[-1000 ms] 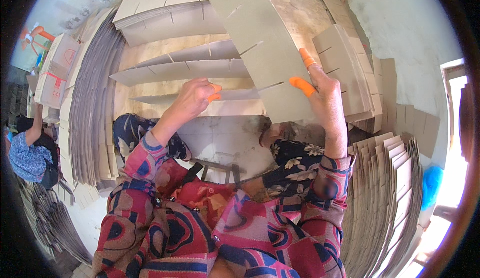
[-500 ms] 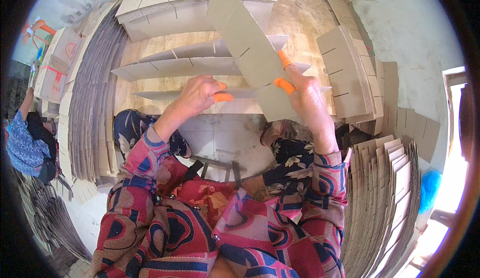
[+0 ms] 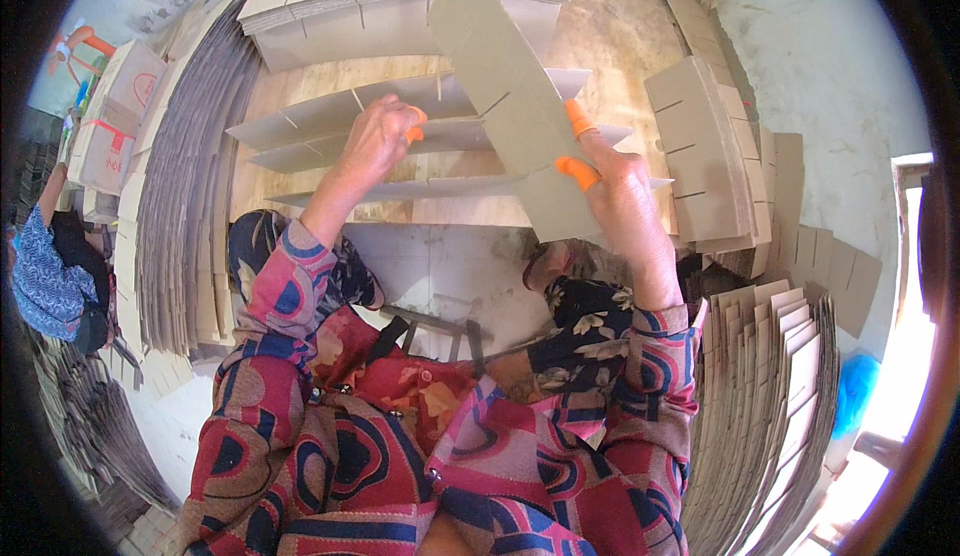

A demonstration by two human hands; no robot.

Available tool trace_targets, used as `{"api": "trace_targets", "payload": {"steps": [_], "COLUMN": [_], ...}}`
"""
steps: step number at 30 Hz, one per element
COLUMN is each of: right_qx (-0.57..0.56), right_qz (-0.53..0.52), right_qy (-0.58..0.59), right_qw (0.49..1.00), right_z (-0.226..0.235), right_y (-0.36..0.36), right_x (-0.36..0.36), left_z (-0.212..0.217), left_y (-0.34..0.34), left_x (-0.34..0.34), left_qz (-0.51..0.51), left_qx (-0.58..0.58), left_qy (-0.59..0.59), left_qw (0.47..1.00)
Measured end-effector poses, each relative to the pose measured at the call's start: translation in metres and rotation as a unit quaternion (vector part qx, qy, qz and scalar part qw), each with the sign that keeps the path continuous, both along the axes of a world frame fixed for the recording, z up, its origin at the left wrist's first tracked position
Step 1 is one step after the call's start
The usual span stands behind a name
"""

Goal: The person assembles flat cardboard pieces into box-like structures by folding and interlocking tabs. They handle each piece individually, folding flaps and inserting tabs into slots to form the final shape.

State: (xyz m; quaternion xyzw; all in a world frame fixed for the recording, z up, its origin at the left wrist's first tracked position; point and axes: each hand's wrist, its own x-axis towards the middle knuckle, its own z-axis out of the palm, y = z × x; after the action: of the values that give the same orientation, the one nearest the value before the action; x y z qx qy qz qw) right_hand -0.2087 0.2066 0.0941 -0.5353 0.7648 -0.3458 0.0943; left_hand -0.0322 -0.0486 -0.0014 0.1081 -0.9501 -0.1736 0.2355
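Note:
My right hand (image 3: 622, 194), with orange covers on thumb and finger, grips a slotted grey-brown cardboard strip (image 3: 500, 86) that stands tilted across the work board. Below it, several long slotted strips stand on edge crosswise: a far strip (image 3: 310, 116), a middle strip (image 3: 310, 151) and a near strip (image 3: 390, 192). My left hand (image 3: 375, 141), also with orange finger covers, is closed in a pinch at the middle strip's upper edge. The tilted strip hides part of where it crosses the others.
A stack of slotted cardboard (image 3: 400, 26) lies at the board's far side. More stacks stand left (image 3: 185, 176), right (image 3: 700, 156) and lower right (image 3: 765, 406). A carton (image 3: 115, 126) sits at the far left, near another person's blue sleeve (image 3: 50, 281).
My left hand has moved away from the near strip, up and left to the middle strip. The crosswise strips have shifted slightly. My right hand still holds the tilted strip, almost in place.

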Motion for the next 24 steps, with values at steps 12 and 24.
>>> {"api": "trace_targets", "payload": {"steps": [12, 24], "right_qx": [-0.060, 0.008], "right_qz": [0.008, 0.012], "right_qy": [-0.003, -0.015], "right_qw": [0.998, 1.000], "right_z": [-0.010, -0.001], "right_y": [0.003, -0.003], "right_x": [-0.002, 0.004], "left_z": [0.003, 0.014], "left_y": [0.003, 0.001], "left_x": [0.000, -0.001], "left_qz": [0.013, 0.035], "left_qx": [-0.003, 0.046], "left_qy": [0.005, -0.024], "left_qw": [1.000, 0.998]}}
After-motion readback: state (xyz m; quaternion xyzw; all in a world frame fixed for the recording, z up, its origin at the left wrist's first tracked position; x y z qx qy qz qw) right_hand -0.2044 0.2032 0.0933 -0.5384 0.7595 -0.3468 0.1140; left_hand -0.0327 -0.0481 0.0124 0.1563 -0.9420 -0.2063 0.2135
